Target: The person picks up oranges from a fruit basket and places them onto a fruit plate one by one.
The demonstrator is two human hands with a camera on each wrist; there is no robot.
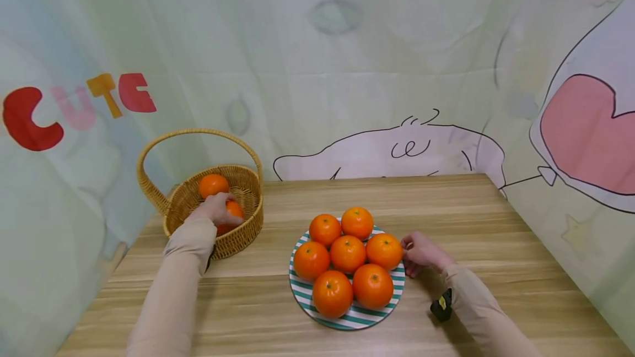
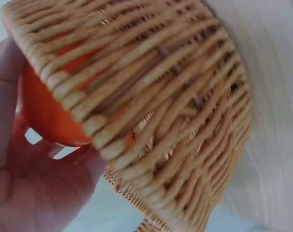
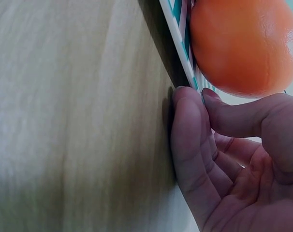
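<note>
The person's left hand (image 1: 214, 209) reaches down into a wicker basket (image 1: 243, 239), its fingers curled round an orange fruit (image 1: 234, 212) that it grips just inside the wall; in the left wrist view the rim and woven side of the basket hide part of that fruit; a second orange fruit (image 1: 213, 185) lies in the basket beyond the hand; a little more orange colour shows below the hand, and whether it is another fruit cannot be told.

The person's right hand (image 1: 421, 251) pinches the right edge of a round plate (image 1: 303, 292), thumb on the upper side and fingers under the rim; the plate has white and green stripes and bears seven orange fruits, one in the middle and six around it; the nearest fruit on the plate (image 1: 385, 251) is just beside the thumb.

Farther out, both arms wear beige sleeves (image 1: 166, 302), with a small black device (image 1: 441, 306) at the right wrist; the basket, its tall handle (image 1: 198, 131) arched upward, stands at the far left of a wood-grain table (image 1: 496, 236), well apart from the plate; behind hangs a pale green curtain (image 1: 278, 21) with colourful letters (image 1: 33, 120) spelling CUTE at left and a pink heart (image 1: 580, 136) at right.
</note>
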